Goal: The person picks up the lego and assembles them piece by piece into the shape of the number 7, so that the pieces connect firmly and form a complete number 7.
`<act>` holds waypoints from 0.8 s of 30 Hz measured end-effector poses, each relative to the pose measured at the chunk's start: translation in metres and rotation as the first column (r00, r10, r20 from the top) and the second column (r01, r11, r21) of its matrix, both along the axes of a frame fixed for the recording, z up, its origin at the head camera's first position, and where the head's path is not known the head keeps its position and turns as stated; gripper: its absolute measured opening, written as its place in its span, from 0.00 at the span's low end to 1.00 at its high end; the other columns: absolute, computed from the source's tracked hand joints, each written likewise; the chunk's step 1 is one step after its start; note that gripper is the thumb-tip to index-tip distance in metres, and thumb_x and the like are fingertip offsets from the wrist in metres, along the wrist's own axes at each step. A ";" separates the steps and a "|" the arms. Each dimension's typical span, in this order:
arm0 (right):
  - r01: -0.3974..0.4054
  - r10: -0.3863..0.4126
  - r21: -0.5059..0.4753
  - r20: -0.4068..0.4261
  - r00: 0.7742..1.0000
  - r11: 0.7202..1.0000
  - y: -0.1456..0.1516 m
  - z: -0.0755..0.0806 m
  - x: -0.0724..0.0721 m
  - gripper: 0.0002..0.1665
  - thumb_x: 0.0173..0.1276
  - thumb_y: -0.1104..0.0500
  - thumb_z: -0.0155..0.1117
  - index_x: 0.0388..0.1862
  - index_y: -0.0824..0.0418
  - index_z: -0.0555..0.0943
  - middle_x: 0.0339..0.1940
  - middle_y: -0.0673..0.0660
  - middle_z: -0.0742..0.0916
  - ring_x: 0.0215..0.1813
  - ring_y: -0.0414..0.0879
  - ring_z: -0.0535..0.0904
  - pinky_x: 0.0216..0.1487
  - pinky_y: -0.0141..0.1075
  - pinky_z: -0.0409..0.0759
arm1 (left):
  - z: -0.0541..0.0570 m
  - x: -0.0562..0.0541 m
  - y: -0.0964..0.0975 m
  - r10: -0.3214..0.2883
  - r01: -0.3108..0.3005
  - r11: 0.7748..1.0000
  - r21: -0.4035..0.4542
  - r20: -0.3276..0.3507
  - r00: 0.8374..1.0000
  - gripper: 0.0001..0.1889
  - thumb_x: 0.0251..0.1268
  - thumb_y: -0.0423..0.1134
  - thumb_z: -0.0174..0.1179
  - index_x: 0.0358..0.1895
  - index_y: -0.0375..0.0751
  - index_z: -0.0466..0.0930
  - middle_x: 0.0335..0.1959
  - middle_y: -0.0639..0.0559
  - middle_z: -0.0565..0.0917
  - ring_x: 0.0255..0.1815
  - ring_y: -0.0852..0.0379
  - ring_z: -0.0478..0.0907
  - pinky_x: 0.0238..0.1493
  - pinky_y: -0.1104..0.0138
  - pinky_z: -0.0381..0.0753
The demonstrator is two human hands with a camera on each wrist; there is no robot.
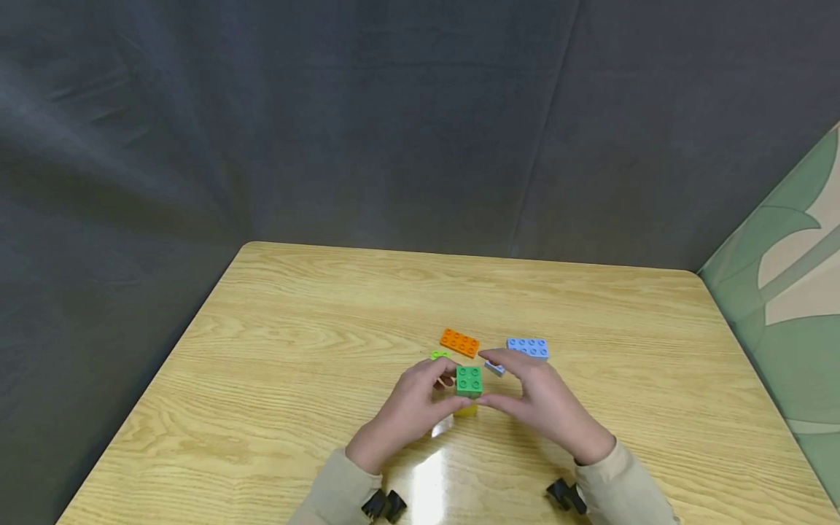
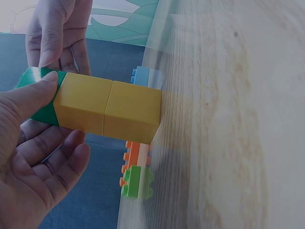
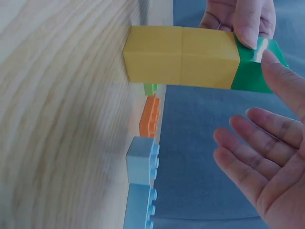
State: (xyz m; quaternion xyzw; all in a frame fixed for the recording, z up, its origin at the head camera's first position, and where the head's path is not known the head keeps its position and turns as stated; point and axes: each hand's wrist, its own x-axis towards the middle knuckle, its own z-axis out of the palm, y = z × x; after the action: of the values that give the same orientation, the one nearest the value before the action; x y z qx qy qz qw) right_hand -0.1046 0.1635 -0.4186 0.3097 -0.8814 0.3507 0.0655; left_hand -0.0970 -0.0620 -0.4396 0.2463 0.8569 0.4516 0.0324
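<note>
A green brick (image 1: pixel 469 380) sits on top of two stacked yellow bricks (image 2: pixel 107 107), which stand upright on the table. My left hand (image 1: pixel 416 397) pinches the green brick, its thumb on the near face and its index finger by the left side. From the other side, the thumb of my right hand (image 1: pixel 534 390) touches the green brick near its front corner. The other right fingers are spread and held away from the stack, as the right wrist view shows. Seen from above, the yellow bricks (image 1: pixel 466 411) are mostly hidden beneath the green one.
Behind the hands lie an orange brick (image 1: pixel 459 343), a light green brick (image 1: pixel 440 355) partly covered by the left hand, a small light blue brick (image 1: pixel 495 368) and a longer blue brick (image 1: pixel 528 348). The wooden table (image 1: pixel 315 306) meets a dark curtain (image 1: pixel 394 146) at the back.
</note>
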 end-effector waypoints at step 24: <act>0.097 -0.097 0.050 0.007 0.995 0.994 0.009 -0.010 -0.006 0.31 0.57 0.59 0.76 0.59 0.64 0.78 0.57 0.61 0.83 0.60 0.58 0.77 0.58 0.53 0.76 | -0.001 0.001 0.000 0.006 -0.006 1.000 0.009 -0.001 1.000 0.18 0.60 0.43 0.68 0.51 0.43 0.76 0.43 0.56 0.80 0.43 0.57 0.78 0.46 0.69 0.80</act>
State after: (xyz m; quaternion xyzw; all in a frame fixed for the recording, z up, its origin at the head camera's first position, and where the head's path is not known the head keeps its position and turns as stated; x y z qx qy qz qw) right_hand -0.1109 0.1722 -0.4283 0.2665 -0.9040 0.3267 0.0704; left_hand -0.0965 -0.0615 -0.4409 0.2442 0.8557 0.4553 0.0296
